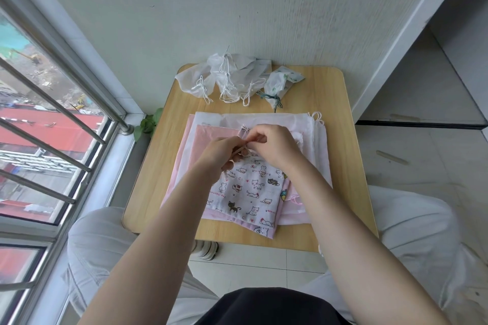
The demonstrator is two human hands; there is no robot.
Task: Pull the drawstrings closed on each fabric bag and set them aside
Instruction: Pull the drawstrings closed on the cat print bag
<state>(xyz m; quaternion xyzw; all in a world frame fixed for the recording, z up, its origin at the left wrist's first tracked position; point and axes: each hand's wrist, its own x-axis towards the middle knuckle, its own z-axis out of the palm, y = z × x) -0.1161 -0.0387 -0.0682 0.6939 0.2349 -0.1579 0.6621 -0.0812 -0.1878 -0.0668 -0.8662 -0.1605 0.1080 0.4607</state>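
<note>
Both hands (219, 153) (277, 144) pinch cat-print bag's (250, 192) drawstring, cinched bags (232, 76) beyond.

The person's arms are bare from above the elbow down to the left hand (224, 154) and the right hand (277, 145); no sleeve, watch, ring or bracelet shows on either; the fingers (254, 137) carry no gloves. A black top (266, 306) fills the bottom middle of the view; light grey-white trousers (412, 232) of a loose, slightly creased cloth cover both knees; a shoe (208, 249) with a pale ribbed sole and dark trim shows between the legs.
</note>
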